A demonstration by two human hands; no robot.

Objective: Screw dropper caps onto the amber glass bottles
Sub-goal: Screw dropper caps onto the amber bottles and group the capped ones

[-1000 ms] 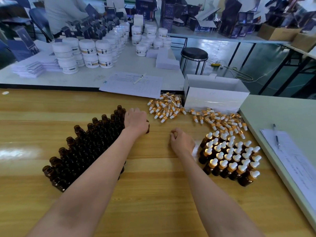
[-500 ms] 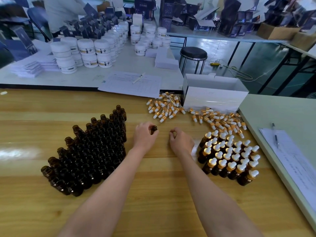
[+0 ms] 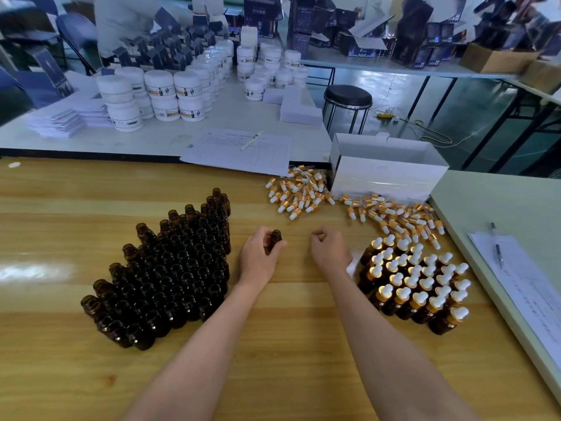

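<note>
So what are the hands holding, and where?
The left hand grips a bottle round its body, neck poking out. The right hand shows nothing in it.

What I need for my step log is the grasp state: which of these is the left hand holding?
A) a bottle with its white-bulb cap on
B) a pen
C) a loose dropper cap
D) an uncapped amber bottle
D: the left hand grips one uncapped amber bottle, whose open neck shows bare above the fingers.
</note>
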